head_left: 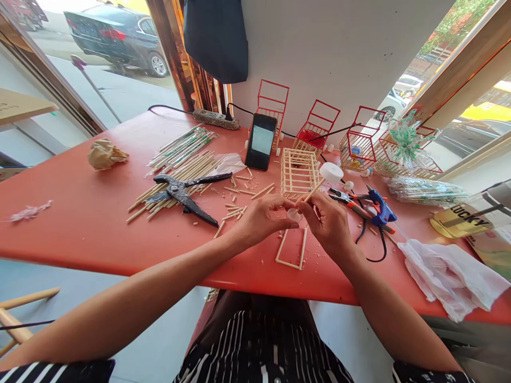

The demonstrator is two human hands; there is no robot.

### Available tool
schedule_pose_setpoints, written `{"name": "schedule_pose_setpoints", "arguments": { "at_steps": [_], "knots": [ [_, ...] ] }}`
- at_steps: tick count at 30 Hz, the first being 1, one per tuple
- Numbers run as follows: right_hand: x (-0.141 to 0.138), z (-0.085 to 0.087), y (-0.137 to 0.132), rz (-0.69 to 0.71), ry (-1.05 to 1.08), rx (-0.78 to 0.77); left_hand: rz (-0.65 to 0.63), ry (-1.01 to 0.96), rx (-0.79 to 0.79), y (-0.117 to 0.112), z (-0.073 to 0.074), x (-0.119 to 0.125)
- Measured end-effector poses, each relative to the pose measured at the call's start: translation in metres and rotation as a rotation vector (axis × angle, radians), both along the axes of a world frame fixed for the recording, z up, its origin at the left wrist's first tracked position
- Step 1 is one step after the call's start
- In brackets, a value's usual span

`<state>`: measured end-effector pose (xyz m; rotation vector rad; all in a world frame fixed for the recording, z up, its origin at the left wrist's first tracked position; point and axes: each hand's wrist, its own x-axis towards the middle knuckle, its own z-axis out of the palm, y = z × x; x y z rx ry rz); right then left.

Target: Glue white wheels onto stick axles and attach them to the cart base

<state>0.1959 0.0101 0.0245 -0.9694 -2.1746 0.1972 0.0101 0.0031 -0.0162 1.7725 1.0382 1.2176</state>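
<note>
My right hand (pixel 329 218) pinches a thin wooden stick (pixel 316 188) with a white plastic cap (pixel 331 172) on its far end. Close beside it, my left hand (pixel 263 215) grips a second, translucent white cap (pixel 294 215) between thumb and fingers, at the stick's near end. Whether that cap is fixed to the stick, I cannot tell. Below my hands lies a rectangular frame of sticks (pixel 301 265), partly covered by them. Just beyond stands a small openwork box of bare sticks (pixel 299 173).
Ratchet cutters (pixel 181 194) lie across a pile of sticks (pixel 175 178). A phone (pixel 261 142) leans upright at the back, near red-framed stick carts (pixel 319 125). Pliers (pixel 345 199), a blue glue gun (pixel 381 207), white tissue (pixel 451 271) and a drink cup (pixel 463 218) are on the right.
</note>
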Motion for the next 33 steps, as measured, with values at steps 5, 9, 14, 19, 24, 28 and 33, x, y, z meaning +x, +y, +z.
{"name": "schedule_pose_setpoints", "arguments": {
  "at_steps": [5,9,14,19,24,28,33],
  "knots": [
    [0.0007,-0.0017,0.0012,-0.001,-0.004,0.027,-0.011,-0.022,0.019,0.0004,-0.0003,0.0003],
    [0.0013,-0.0024,0.0021,-0.006,-0.008,0.025,0.002,-0.029,0.022,0.0005,-0.0005,0.001],
    [0.0019,-0.0021,0.0013,0.004,0.003,0.031,0.003,-0.015,0.026,0.0013,-0.002,0.0004],
    [0.0014,-0.0023,0.0016,0.017,0.006,0.041,0.013,-0.005,0.022,0.0009,-0.0024,0.0004],
    [0.0016,-0.0025,0.0021,0.023,0.018,0.045,0.005,-0.016,0.016,0.0001,-0.001,0.0009],
    [0.0017,-0.0028,0.0021,0.021,0.02,0.028,0.008,-0.029,0.008,0.0005,-0.0008,0.0008],
    [0.0013,-0.003,0.0019,0.024,0.023,0.026,0.015,-0.031,0.007,0.0007,-0.0009,0.0014]
  ]
}}
